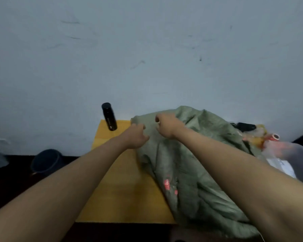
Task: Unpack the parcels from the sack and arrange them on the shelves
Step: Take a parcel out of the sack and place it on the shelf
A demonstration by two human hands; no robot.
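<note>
A grey-green woven sack (191, 172) with red print lies bulging across the right half of a yellow table (122, 186). Its far end points toward the wall. My left hand (135, 137) pinches the sack's cloth at its far left corner. My right hand (166, 126) grips the cloth just beside it, a little farther back. Both fists are closed on the fabric. No parcels show; the sack's contents are hidden. No shelves are in view.
A black flask (109, 116) stands at the table's far left corner against the pale wall. Plastic bags, a tape roll (275, 137) and a clear plastic lid (290, 154) sit right of the sack. A dark round bin (46, 161) is on the floor, left.
</note>
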